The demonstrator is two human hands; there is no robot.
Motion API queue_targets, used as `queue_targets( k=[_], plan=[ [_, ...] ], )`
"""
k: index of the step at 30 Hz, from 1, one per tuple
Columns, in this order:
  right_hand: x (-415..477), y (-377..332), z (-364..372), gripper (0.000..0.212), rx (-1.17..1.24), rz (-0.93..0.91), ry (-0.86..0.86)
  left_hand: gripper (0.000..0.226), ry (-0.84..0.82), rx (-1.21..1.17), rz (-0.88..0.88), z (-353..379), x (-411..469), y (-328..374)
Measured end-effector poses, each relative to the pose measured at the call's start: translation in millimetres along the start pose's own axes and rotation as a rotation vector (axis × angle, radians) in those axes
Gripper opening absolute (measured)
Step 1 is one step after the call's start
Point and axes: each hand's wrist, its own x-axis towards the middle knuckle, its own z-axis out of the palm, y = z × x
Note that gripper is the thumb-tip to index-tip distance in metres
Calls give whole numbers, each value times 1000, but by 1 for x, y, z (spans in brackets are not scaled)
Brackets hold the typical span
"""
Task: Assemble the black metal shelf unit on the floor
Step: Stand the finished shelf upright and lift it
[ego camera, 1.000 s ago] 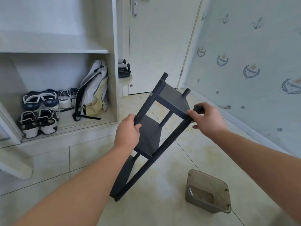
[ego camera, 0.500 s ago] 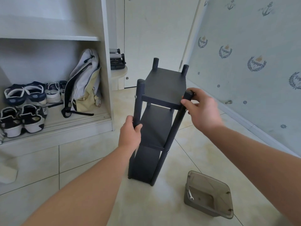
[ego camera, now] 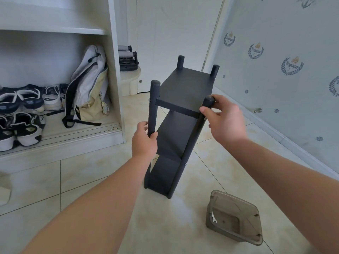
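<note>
In the open cupboard on the left, shoes [ego camera: 27, 102] sit beside a leaning backpack [ego camera: 88, 85]. The left hand [ego camera: 145, 142] has its fingers curled round the front-left post of the black shelf unit [ego camera: 185, 88], which stands upright on the tiled floor [ego camera: 88, 176]. The right hand [ego camera: 226, 121] grips the top of the front-right post. Near it, lower right, lies a smoky plastic container [ego camera: 238, 204].

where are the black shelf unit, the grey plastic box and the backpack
black shelf unit [ego camera: 185, 88], head view, on its flat top shelf
grey plastic box [ego camera: 236, 206], head view, on its far wall just below the rim
backpack [ego camera: 89, 83], head view, on its pale upper body
</note>
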Motion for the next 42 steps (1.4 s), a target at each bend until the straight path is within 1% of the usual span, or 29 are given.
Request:
queue_targets(
  k=[2, 3, 4, 5, 7, 8, 9, 10, 13, 14, 16, 19, 23, 26, 30, 32, 34, 36, 38, 40, 42],
  plan=[
    [0, -2, -1, 31, -22, 9, -2, 30, 141, 101, 87, -5, -9, 1],
    [0, -3, -2, 32, -31, 19, -2, 29, 113, 146, 159, -6, -15, 1],
    [-1, -5, -2, 32, -36, 26, 0, 29, 1, 159, 215, -6, -22, 2],
    [-2, -7, -2, 31, -42, 25, 5, 32, -158, 157, 239, -5, -30, 7],
    [-8, -11, 1, 29, -74, -11, 21, 44, -445, 160, 238, 2, -45, 20],
    [-11, -13, 3, 29, -95, -35, 25, 46, -520, 167, 234, 8, -52, 28],
    [-15, -15, 6, 30, -118, -58, 29, 44, -537, 170, 233, 14, -59, 35],
    [-19, -18, 9, 31, -141, -77, 33, 42, -505, 176, 229, 19, -65, 41],
    [-27, -26, 15, 31, -155, -104, 24, 27, -283, 247, 232, 17, -72, 45],
    [-28, -27, 15, 30, -139, -103, 6, 25, -243, 271, 229, 13, -72, 44],
    [-32, -26, 13, 29, -80, -94, -59, 23, -219, 280, 202, 3, -72, 41],
    [-35, -16, 10, 34, -43, -90, -136, 20, -169, 285, 184, -17, -63, 36],
    [-34, 9, 8, 39, -78, -19, -117, 12, -108, 202, 129, -47, -44, 23],
    [-28, 27, 11, 49, -142, 34, -115, 9, -50, 173, 98, -66, -26, 14],
    [-9, 42, 21, 68, -216, 85, -94, 25, 9, 136, 75, -82, -3, 3],
    [4, 45, 25, 80, -220, 156, -64, 27, 31, 133, 70, -86, 7, 0],
    [18, 48, 30, 84, -205, 230, -42, 27, 41, 143, 72, -89, 18, -2],
    [30, 52, 36, 77, -184, 260, -54, 26, 39, 156, 79, -92, 29, -2],
    [38, 57, 45, 59, -149, 246, -66, 26, 22, 165, 94, -95, 36, -4],
    [40, 61, 54, 39, -106, 230, -36, 25, 6, 173, 119, -97, 37, -5],
    [37, 64, 60, 30, -67, 247, 12, 24, 0, 176, 133, -98, 34, -6]
  ],
)
